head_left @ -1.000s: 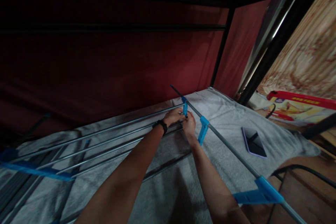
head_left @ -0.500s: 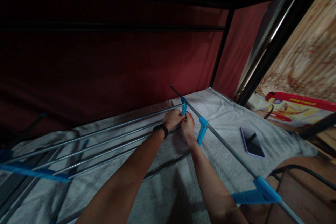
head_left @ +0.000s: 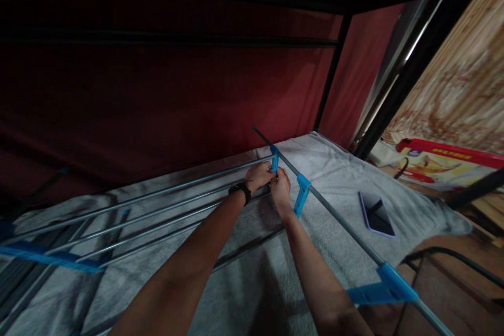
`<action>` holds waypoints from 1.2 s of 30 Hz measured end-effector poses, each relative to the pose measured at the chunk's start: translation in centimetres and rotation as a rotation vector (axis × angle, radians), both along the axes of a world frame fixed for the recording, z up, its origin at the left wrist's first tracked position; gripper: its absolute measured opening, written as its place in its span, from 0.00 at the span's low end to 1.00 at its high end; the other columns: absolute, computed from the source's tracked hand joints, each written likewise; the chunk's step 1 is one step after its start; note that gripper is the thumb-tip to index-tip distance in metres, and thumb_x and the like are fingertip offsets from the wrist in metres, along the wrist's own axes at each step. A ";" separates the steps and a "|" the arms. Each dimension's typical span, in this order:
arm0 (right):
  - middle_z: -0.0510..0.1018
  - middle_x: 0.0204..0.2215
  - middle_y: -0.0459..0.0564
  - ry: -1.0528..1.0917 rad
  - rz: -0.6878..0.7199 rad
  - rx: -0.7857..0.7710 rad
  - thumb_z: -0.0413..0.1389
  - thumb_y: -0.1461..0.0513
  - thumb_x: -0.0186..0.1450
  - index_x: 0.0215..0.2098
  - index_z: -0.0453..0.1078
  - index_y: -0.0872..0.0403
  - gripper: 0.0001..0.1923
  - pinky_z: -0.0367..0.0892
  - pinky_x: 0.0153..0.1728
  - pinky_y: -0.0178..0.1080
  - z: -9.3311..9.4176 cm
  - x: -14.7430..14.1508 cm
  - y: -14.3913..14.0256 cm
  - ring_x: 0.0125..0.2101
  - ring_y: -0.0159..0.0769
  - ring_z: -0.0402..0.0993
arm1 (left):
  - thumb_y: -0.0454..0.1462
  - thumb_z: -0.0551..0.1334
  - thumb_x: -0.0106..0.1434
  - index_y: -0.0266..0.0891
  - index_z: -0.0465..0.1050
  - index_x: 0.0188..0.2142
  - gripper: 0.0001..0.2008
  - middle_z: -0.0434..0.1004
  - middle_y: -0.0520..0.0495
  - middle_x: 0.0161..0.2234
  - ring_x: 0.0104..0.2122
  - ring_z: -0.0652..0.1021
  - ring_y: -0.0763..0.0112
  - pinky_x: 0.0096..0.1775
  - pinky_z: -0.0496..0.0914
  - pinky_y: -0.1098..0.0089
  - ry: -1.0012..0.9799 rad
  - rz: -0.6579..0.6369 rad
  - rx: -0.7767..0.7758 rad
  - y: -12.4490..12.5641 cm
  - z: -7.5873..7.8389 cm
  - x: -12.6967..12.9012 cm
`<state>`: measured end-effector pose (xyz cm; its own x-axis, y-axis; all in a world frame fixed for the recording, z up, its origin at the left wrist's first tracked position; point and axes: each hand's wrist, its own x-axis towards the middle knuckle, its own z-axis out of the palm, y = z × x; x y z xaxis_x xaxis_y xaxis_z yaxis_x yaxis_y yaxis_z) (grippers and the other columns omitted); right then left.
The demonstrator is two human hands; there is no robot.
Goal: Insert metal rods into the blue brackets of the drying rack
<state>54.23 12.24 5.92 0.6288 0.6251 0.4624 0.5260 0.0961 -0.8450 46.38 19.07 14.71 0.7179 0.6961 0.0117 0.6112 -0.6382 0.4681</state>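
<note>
My left hand (head_left: 259,175), with a black band on its wrist, is closed around the end of a thin metal tube (head_left: 205,193) beside a blue plastic bracket (head_left: 274,160). Close against it, my right hand (head_left: 281,190) pinches the lower part of that bracket. The fingertips of both hands meet there and cover the joint. The bracket sits on a long grey metal pole (head_left: 340,215) that slants across the bed. Several parallel tubes run left to a blue crossbar (head_left: 51,258). A second blue bracket (head_left: 302,195) is right of my right hand.
Lower on the pole is a larger blue bracket (head_left: 396,283). A phone (head_left: 377,213) lies on the grey blanket (head_left: 331,160). Black bed-frame posts (head_left: 334,71) and a red curtain (head_left: 177,110) stand behind. A red and yellow box (head_left: 444,163) is at the right.
The view has shifted slightly, so the rack and phone appear a little further left. Both hands stay at the same bracket, with only small finger movement.
</note>
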 end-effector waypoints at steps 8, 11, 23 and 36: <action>0.77 0.45 0.54 -0.009 -0.036 -0.015 0.46 0.70 0.61 0.50 0.71 0.54 0.22 0.65 0.54 0.43 0.2 -0.5 0.1 0.48 0.40 0.71 | 0.41 0.58 0.65 0.42 0.76 0.41 0.10 0.82 0.44 0.45 0.45 0.79 0.63 0.44 0.69 0.69 0.013 -0.013 0.043 0.0 -0.4 0.1; 0.77 0.45 0.54 -0.021 -0.029 -0.012 0.46 0.69 0.61 0.49 0.71 0.54 0.21 0.65 0.53 0.42 0.3 -0.4 0.0 0.47 0.40 0.71 | 0.39 0.57 0.66 0.41 0.75 0.43 0.11 0.81 0.41 0.45 0.46 0.79 0.60 0.47 0.69 0.66 0.015 -0.019 0.085 -0.4 -0.1 -0.2; 0.75 0.38 0.54 -0.088 -0.079 -0.078 0.50 0.56 0.62 0.41 0.69 0.53 0.13 0.65 0.47 0.46 -0.2 0.3 -0.6 0.39 0.43 0.69 | 0.33 0.51 0.71 0.44 0.68 0.59 0.20 0.71 0.42 0.59 0.60 0.69 0.60 0.63 0.63 0.57 -0.265 0.022 0.417 -9.4 -4.2 -14.0; 0.76 0.51 0.57 0.053 -0.015 0.056 0.51 0.58 0.57 0.64 0.62 0.55 0.36 0.66 0.54 0.49 0.9 -0.9 -1.0 0.48 0.44 0.74 | 0.32 0.57 0.61 0.35 0.59 0.64 0.31 0.65 0.34 0.64 0.64 0.68 0.55 0.65 0.62 0.56 -0.864 1.431 0.285 -6.7 -6.5 -42.4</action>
